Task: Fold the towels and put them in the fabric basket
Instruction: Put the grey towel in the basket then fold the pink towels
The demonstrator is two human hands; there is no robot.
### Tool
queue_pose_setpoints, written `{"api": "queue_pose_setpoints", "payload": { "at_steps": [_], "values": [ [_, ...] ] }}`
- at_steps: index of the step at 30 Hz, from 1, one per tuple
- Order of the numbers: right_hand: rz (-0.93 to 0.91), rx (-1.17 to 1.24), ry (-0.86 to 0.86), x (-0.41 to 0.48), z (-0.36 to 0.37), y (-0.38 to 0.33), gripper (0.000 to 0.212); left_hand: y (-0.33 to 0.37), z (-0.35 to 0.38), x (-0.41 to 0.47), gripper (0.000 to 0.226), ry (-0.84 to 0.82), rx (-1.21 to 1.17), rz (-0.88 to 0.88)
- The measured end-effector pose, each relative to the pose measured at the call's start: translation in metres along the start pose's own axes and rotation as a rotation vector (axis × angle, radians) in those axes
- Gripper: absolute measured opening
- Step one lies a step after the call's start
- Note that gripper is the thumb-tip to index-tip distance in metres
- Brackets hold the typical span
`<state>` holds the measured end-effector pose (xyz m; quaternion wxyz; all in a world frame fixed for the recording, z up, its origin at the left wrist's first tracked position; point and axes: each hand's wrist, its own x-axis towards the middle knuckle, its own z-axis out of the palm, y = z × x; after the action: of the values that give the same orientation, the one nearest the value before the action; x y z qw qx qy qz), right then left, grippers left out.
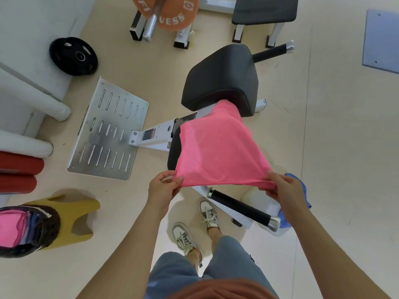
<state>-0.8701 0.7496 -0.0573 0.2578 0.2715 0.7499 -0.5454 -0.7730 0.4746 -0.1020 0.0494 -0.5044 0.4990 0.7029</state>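
A pink towel (216,147) is stretched over the black seat of a gym machine (220,76), its far end lying between the two pads. My left hand (162,188) pinches the near left corner of the pink towel. My right hand (282,188) pinches the near right corner. A blue towel (302,190) shows partly behind my right hand and wrist, over the machine's white frame. The fabric basket (32,229) stands at the lower left, dark-rimmed with a mustard body, holding folded pink and blue towels.
A slotted metal footplate (108,130) lies left of the machine. A black roller bar (241,208) juts out under the towel near my shoes (194,225). A black weight plate (73,56), an orange plate on a rack (168,11) and red rolls (19,171) lie around.
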Motion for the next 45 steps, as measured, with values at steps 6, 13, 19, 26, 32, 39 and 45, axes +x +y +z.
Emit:
{"api": "queue_pose_setpoints", "payload": {
  "at_steps": [6, 13, 19, 26, 32, 39, 45],
  "values": [
    [-0.063, -0.062, 0.022, -0.004, 0.005, 0.006, 0.006, -0.005, -0.003, -0.002, 0.021, -0.035, -0.021, -0.069],
    [-0.153, -0.024, 0.070, -0.006, 0.004, 0.013, 0.004, 0.005, -0.006, 0.000, 0.008, 0.081, -0.083, 0.060],
    [0.212, 0.511, 0.011, -0.008, 0.022, 0.015, 0.021, 0.003, -0.021, -0.006, 0.014, 0.122, -0.217, -0.072],
    [0.656, 0.679, -0.210, -0.009, 0.017, 0.015, 0.015, 0.004, -0.038, -0.016, 0.030, 0.120, -0.187, -0.035],
    [0.571, 0.705, -0.171, -0.027, 0.013, 0.022, 0.017, -0.005, -0.052, -0.038, 0.033, 0.046, -0.082, -0.046],
    [0.347, 0.302, -0.033, -0.064, -0.003, 0.044, 0.027, -0.027, -0.068, -0.079, 0.038, 0.000, 0.644, 0.248],
    [0.179, 0.056, -0.211, -0.096, -0.032, 0.042, 0.013, -0.023, -0.090, -0.091, 0.028, -0.161, 0.758, 0.226]
  ]
}}
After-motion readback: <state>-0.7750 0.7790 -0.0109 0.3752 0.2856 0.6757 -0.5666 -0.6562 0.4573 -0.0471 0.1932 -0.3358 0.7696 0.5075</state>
